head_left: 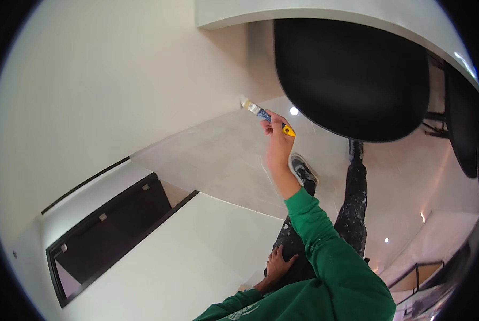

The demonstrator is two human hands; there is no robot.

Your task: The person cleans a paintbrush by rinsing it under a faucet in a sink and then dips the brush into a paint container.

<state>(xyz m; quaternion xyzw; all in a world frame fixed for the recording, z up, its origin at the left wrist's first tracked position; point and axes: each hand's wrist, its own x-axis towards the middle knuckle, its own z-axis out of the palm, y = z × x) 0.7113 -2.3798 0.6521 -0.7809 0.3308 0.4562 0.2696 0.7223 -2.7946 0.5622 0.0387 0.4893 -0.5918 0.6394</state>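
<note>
My right hand (276, 131) grips a paintbrush (261, 113) by its handle, which has a yellow end. The pale bristles point up and left, at the foot of the white wall (143, 75), close to where it meets the floor. Whether they press on the wall or stop just short of it, I cannot tell. Lower down, my left hand (276, 266) lies open on my left thigh, its fingers spread over paint-speckled black trousers (352, 198). Both arms wear green sleeves.
A black rounded seat (352, 80) stands under a white curved counter (325, 15) at upper right, with another black seat (460, 123) beyond it. At lower left is an open door (111, 235) with metal hinges. Shiny pale flooring (213, 155) runs between.
</note>
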